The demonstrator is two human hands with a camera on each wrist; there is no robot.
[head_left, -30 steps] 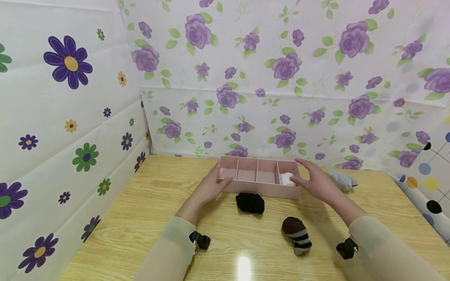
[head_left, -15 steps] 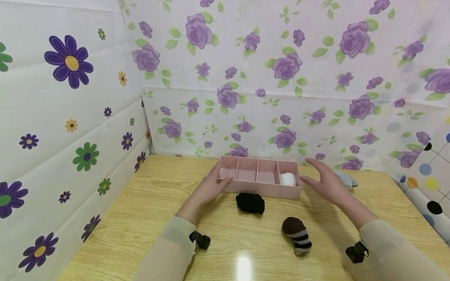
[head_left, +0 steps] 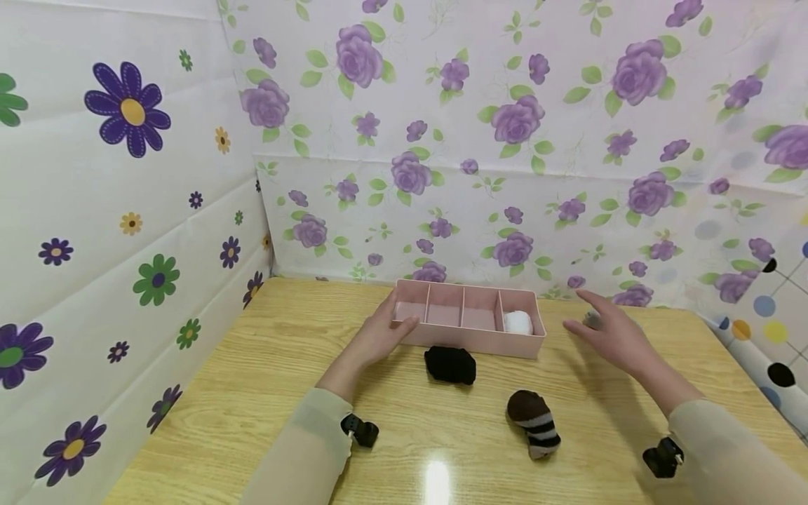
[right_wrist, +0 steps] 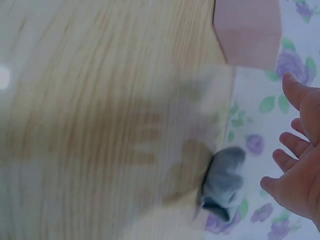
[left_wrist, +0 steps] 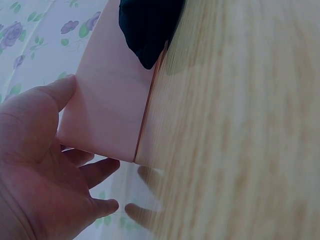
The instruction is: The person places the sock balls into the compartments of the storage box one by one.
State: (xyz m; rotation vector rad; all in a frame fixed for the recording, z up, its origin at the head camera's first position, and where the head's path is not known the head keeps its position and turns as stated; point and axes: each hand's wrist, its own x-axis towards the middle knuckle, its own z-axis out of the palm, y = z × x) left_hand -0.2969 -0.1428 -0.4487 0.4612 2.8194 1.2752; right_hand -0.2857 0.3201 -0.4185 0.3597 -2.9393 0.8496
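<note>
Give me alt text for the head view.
A person's left hand touches a pink divided box holding one white bundle; the right hand hovers beyond its right end. A black bundle and a striped bundle lie nearer on the table.

Head view is bright and even; light comes from above, white glare [head_left: 437, 482] on the table [head_left: 252, 393]. Soft shadow lies below the right grip [head_left: 614, 340]. Left wrist view is dimmer, bluish, table grain blurred. Right wrist view is hazy; broad dull shadow spreads on the table, grey cloth [right_wrist: 223, 180] soft-edged.
</note>
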